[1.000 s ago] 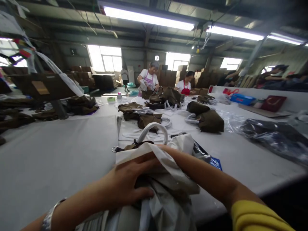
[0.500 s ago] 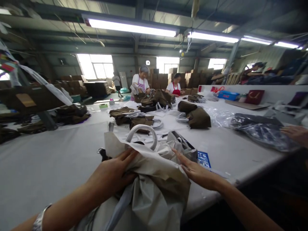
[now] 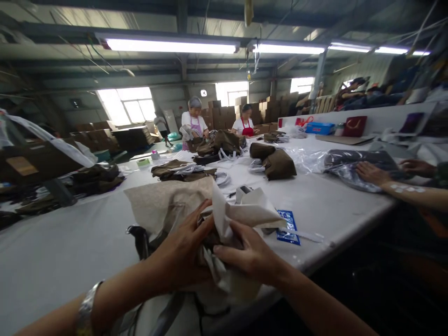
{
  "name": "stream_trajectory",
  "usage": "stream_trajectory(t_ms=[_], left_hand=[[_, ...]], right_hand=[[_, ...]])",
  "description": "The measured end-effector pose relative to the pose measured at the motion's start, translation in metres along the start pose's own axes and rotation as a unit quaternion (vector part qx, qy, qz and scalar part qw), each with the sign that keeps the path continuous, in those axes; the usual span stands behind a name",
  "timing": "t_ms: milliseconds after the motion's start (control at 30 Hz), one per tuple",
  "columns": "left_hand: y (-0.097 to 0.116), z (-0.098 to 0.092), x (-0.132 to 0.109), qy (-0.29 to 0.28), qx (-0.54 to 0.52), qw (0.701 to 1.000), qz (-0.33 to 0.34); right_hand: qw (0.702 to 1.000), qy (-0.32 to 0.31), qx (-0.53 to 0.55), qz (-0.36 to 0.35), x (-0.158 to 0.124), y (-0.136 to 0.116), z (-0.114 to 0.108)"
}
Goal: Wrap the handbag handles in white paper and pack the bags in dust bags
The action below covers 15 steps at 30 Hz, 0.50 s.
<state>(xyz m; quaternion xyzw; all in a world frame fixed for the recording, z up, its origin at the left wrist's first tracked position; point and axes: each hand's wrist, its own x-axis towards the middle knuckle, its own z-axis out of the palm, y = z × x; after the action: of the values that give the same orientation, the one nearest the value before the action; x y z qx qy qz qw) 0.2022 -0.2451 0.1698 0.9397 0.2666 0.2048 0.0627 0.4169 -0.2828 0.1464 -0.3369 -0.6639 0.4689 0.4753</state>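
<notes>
Both hands are at a large, crumpled beige sheet of paper (image 3: 252, 212) at the front of the table. My left hand (image 3: 185, 252) is closed around the bunched paper, its fingers partly hidden in the folds. On the other side, my right hand (image 3: 252, 254) pinches the paper between thumb and fingers. A dark strap with a metal ring (image 3: 139, 238) lies left of my left hand. Below the hands is a light bag, mostly covered, with a grey strap (image 3: 170, 312) hanging down. A blue printed packet (image 3: 289, 227) lies to the right of the paper.
Brown bags (image 3: 279, 164) with white-wrapped handles lie farther along the white table (image 3: 80, 247). At right, a co-worker's hand (image 3: 374, 173) rests on a plastic-wrapped dark item (image 3: 350, 161). Two people stand across the table. A metal post (image 3: 58, 191) rises at left.
My hands have drawn closer together and bunched the paper between them; its upper part now spreads out to both sides. The white handle is now covered. The co-worker's hands have come farther into view.
</notes>
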Motion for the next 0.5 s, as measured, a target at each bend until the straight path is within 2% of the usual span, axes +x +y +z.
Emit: stream_trajectory(t_ms=[33, 67, 100, 133, 200, 233, 267, 333, 400, 500], left_hand=[[-0.004, 0.004, 0.004, 0.017, -0.006, 1.0, -0.02], [-0.009, 0.006, 0.006, 0.033, -0.018, 0.998, -0.041], [-0.014, 0.006, 0.005, 0.051, -0.033, 0.996, -0.059], [-0.02, 0.005, 0.004, 0.074, -0.05, 0.993, -0.074], [-0.028, -0.001, -0.002, 0.125, -0.08, 0.984, -0.098], [-0.03, -0.005, -0.005, 0.143, -0.092, 0.979, -0.109], [-0.03, -0.008, -0.008, 0.153, -0.101, 0.976, -0.117], [-0.029, -0.011, -0.011, 0.151, -0.106, 0.975, -0.125], [-0.024, -0.009, -0.011, 0.143, -0.093, 0.978, -0.117], [-0.017, -0.001, -0.008, 0.124, -0.044, 0.985, -0.11]], right_hand=[[1.0, -0.019, 0.023, -0.009, -0.002, -0.004, 0.0], [0.999, -0.011, 0.019, -0.033, -0.005, -0.006, -0.001], [0.997, 0.029, -0.015, -0.066, -0.008, -0.005, -0.003], [0.987, 0.102, -0.073, -0.1, -0.012, -0.002, -0.007], [0.932, 0.263, -0.205, -0.141, -0.015, 0.013, -0.015], [0.908, 0.311, -0.244, -0.138, -0.014, 0.024, -0.018], [0.901, 0.33, -0.255, -0.119, -0.01, 0.035, -0.021], [0.924, 0.314, -0.213, -0.054, 0.002, 0.055, -0.021], [0.953, 0.287, -0.101, -0.009, 0.016, 0.065, -0.014], [0.969, 0.219, 0.116, -0.017, 0.03, 0.055, 0.012]])
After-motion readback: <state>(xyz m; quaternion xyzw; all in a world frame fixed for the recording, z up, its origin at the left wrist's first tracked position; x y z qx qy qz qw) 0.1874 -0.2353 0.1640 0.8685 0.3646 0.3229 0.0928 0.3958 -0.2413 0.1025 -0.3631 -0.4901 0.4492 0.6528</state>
